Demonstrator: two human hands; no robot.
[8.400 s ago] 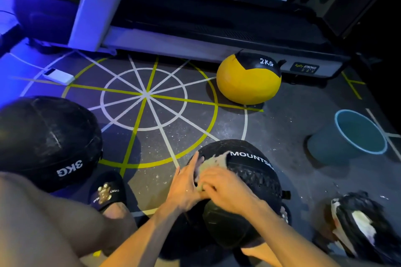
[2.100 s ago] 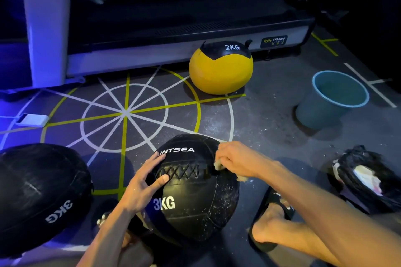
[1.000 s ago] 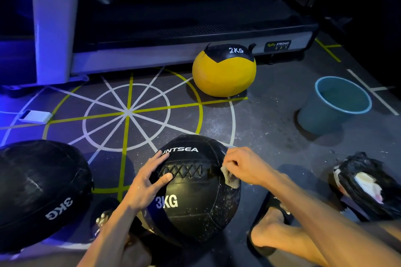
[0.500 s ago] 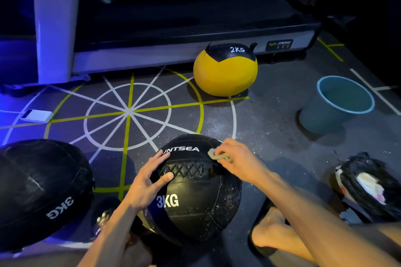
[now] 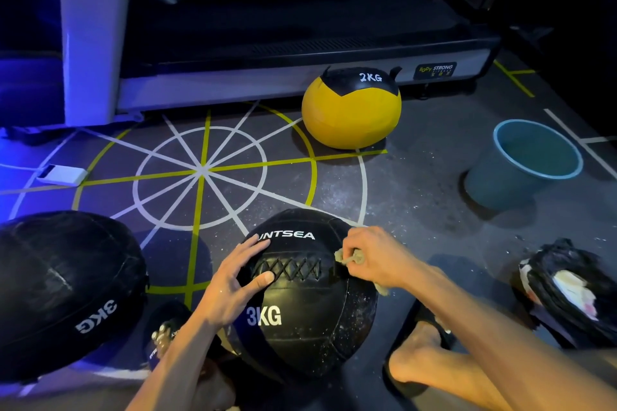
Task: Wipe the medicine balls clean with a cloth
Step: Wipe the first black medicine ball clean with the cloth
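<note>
Beside the treadmill (image 5: 300,40), blue light washes a dark speckled floor (image 5: 417,197) marked with white and yellow taped lines (image 5: 202,170).

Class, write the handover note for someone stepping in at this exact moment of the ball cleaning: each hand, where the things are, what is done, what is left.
Left hand: open, fingers spread flat on the middle black 3KG ball, steadying it.
Right hand: pinches the cloth against that ball's upper right, beside the lacing.
Things: second black 3KG ball on the left; yellow 2KG ball by the treadmill; blue bucket on the right.
Done: wiping under way on the middle ball.
Left: white specks show on its right side; whether the other two balls are clean cannot be told.
</note>
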